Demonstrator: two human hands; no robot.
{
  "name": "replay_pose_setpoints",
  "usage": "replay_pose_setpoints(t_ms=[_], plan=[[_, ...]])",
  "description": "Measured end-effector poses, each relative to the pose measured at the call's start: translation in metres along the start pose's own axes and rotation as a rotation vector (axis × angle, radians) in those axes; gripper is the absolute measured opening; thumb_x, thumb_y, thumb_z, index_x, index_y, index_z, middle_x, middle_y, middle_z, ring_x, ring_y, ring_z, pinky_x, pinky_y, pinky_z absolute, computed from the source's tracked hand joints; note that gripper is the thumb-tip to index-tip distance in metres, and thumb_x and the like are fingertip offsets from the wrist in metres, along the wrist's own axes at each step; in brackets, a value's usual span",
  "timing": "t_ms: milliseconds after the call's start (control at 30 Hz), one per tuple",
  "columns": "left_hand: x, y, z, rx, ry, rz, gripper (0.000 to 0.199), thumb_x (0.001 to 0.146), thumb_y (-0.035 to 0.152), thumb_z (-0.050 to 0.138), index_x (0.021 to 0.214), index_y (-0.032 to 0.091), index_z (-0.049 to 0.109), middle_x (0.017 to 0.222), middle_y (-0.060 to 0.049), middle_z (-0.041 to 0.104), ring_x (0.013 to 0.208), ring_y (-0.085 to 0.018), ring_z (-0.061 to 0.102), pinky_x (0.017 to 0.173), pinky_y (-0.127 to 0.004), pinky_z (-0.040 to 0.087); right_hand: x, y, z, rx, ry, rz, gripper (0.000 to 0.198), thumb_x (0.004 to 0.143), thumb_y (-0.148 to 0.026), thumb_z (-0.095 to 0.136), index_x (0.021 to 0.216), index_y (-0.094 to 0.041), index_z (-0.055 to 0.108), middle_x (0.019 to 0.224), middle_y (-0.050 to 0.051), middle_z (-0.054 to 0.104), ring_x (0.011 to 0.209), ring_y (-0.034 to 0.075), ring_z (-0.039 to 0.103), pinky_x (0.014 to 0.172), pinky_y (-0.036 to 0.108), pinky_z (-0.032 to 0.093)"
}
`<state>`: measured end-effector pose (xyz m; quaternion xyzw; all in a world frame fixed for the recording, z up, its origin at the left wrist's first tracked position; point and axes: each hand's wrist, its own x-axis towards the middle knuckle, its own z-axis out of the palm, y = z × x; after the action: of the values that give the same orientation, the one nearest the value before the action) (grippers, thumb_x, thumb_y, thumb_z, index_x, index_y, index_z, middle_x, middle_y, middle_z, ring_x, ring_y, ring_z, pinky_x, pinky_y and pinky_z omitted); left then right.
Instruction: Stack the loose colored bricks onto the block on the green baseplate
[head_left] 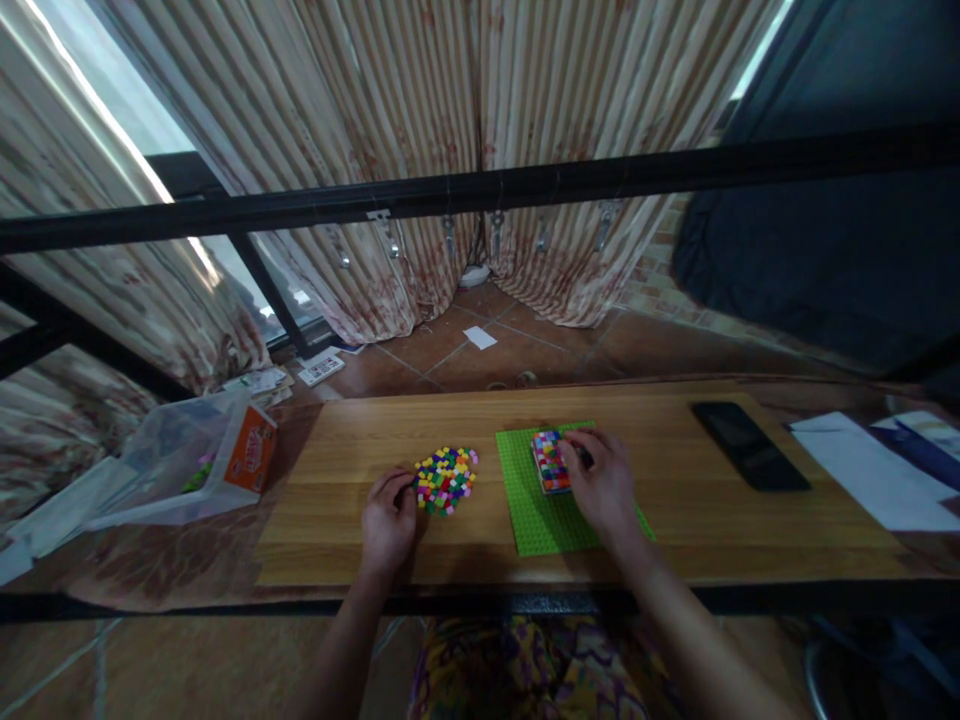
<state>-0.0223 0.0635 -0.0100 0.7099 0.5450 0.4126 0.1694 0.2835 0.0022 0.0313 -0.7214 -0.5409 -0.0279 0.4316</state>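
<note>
Where the brick block stands [550, 462]: on the green baseplate [540, 530], toward its far side, with many small coloured squares on its top face.
Right hand [604, 490]: reaching over the right part of the baseplate, thumb and forefinger bent at the block's right side; whether the fingertips pinch a brick cannot be told.
Loose bricks [445, 480]: a spread pile of yellow, red, green, white, pink and purple pieces, left of the baseplate and apart from it.
Left hand [388, 515]: at the pile's left edge, fingers curled; whether they grip a piece cannot be told from this view.
Wooden tabletop [322, 500]: under the baseplate and the loose bricks.
Black flat device [750, 446]: lying aslant on the right part of the tabletop, well apart from the baseplate.
Papers [877, 470]: to the right, beyond the device.
Clear plastic box [165, 470]: left of the tabletop, with an orange label [250, 450] on one end and some green inside.
Black bar [480, 190]: across the view, before striped curtains [375, 100].
</note>
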Motion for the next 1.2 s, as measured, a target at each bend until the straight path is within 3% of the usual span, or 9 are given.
replay_pose_setpoints(t_ms=[200, 800, 1033, 1200], plan=[[0.001, 0.001, -0.001, 0.015, -0.008, 0.007, 0.018, 0.08, 0.025, 0.051, 0.087, 0.018, 0.067, 0.102, -0.009, 0.066, 0.099, -0.022, 0.061, 0.092, -0.039, 0.049, 0.007, -0.001, 0.01, -0.14, -0.063, 0.057, 0.039, 0.086, -0.044, 0.049, 0.11, -0.017, 0.064, 0.116, 0.016, 0.057, 0.11, 0.03, 0.047, 0.092, 0.049, 0.037], [-0.001, 0.006, 0.001, 0.016, 0.007, -0.023, 0.018, 0.079, 0.021, 0.051, 0.085, 0.019, 0.067, 0.1, -0.008, 0.066, 0.099, -0.021, 0.061, 0.093, -0.038, 0.049, 0.0, 0.004, 0.018, -0.167, -0.08, 0.036, 0.041, 0.087, -0.047, 0.047, 0.11, -0.018, 0.064, 0.117, 0.016, 0.054, 0.108, 0.03, 0.047, 0.09, 0.047, 0.038], [-0.002, 0.009, 0.001, -0.016, 0.03, -0.018, 0.02, 0.077, 0.017, 0.05, 0.085, 0.02, 0.068, 0.099, -0.007, 0.066, 0.097, -0.02, 0.061, 0.093, -0.038, 0.049, -0.002, -0.02, 0.006, -0.167, -0.023, -0.093, 0.037, 0.09, -0.041, 0.044, 0.111, -0.017, 0.063, 0.121, 0.017, 0.053, 0.109, 0.03, 0.046, 0.092, 0.048, 0.036], [-0.002, 0.011, -0.001, -0.004, 0.02, -0.015, 0.02, 0.078, 0.016, 0.049, 0.086, 0.019, 0.067, 0.099, -0.007, 0.066, 0.096, -0.02, 0.061, 0.092, -0.037, 0.05, -0.011, -0.059, 0.022, 0.009, -0.241, -0.284, 0.031, 0.092, -0.024, 0.039, 0.107, -0.02, 0.066, 0.109, 0.01, 0.061, 0.101, 0.023, 0.051, 0.09, 0.037, 0.04]])
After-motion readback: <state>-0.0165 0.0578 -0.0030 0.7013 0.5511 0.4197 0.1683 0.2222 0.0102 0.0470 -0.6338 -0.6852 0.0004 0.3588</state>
